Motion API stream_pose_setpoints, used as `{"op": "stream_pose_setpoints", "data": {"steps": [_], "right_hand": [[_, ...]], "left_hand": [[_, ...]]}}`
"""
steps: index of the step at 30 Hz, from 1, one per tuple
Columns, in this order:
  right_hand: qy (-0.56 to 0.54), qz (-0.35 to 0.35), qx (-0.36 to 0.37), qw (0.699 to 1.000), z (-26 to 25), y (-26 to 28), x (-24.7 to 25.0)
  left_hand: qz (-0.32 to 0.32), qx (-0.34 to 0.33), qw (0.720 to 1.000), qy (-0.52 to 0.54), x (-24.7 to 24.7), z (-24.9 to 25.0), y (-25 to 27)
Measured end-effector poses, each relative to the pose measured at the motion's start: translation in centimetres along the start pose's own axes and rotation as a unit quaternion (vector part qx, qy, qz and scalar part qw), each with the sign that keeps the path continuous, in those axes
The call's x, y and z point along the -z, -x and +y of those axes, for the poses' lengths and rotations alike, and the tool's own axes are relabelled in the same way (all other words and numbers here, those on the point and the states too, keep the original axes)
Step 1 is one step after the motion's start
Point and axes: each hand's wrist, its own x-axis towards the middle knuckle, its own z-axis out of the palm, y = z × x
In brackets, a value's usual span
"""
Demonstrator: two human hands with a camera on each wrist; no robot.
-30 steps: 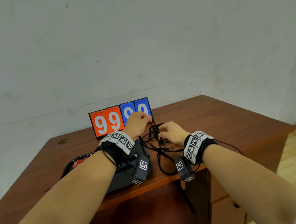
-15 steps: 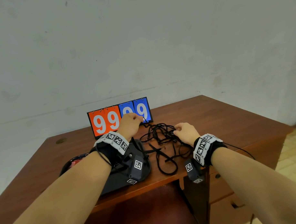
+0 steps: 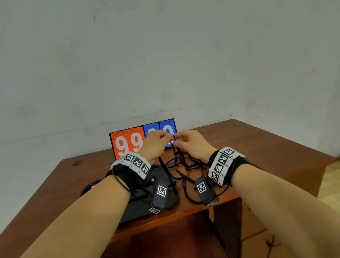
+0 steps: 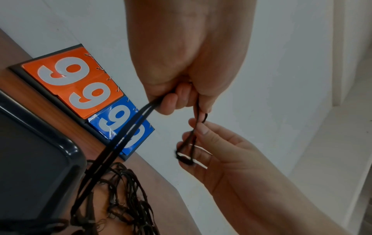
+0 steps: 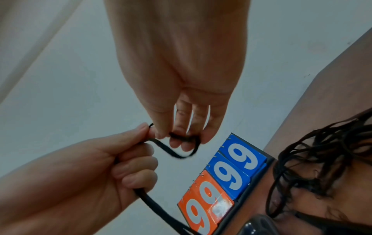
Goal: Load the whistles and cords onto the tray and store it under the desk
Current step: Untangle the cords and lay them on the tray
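A tangle of black cords [image 3: 185,164] lies on the desk, right of a black tray [image 3: 137,214]. Both hands are raised over it and meet in front of the scoreboard. My left hand [image 3: 165,137] grips a doubled black cord [image 4: 128,135] in its curled fingers, and the cord runs down to the tangle [image 4: 124,198]. My right hand [image 3: 180,139] pinches a small loop of the same cord [image 5: 181,152] at its fingertips. The left wrist view shows the tray's corner [image 4: 66,152] beside the tangle. A small red item [image 3: 93,186] shows at the tray's left end. I can make out no whistle.
A flip scoreboard [image 3: 127,143] with orange and blue 9s stands at the back of the brown desk [image 3: 262,145], against a white wall. A dark opening [image 3: 169,244] lies under the desk front, with a drawer unit [image 3: 251,222] to its right.
Both hands were apart and low on the cords. They have risen and come together before the scoreboard, lifting one cord between them.
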Motion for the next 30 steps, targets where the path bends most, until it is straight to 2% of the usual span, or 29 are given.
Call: {"op": "stream_pose_setpoints", "data": {"steps": [4, 9, 12, 17, 21, 25, 30], "right_hand": [[-0.029, -0.004, 0.0, 1.0, -3.2, 0.7, -0.5], [-0.091, -0.055, -0.004, 0.994, -7.3, 1.7, -2.0], [-0.079, -0.083, -0.003, 0.993, -9.2, 2.1, -3.2], [-0.068, -0.053, 0.0, 0.996, -12.0, 2.3, -4.9], [-0.083, -0.04, -0.01, 0.996, -13.4, 2.5, -6.0], [-0.102, -0.036, -0.031, 0.994, -13.9, 3.0, -6.8], [-0.098, -0.005, -0.07, 0.993, -12.6, 3.5, -7.5]], "left_hand": [[0.016, -0.004, 0.999, 0.036, 2.0, 0.9, 1.5], [0.028, -0.015, 0.997, 0.066, 4.4, 1.4, 3.1], [0.045, -0.02, 0.996, 0.076, 6.3, 1.6, 4.2], [0.065, -0.02, 0.993, 0.095, 9.8, 1.5, 6.5], [0.021, 0.019, 0.992, 0.126, 13.2, -0.3, 8.5], [-0.039, 0.055, 0.993, 0.102, 16.2, -2.1, 11.2], [-0.045, 0.118, 0.987, 0.1, 19.9, -5.9, 13.7]]}}
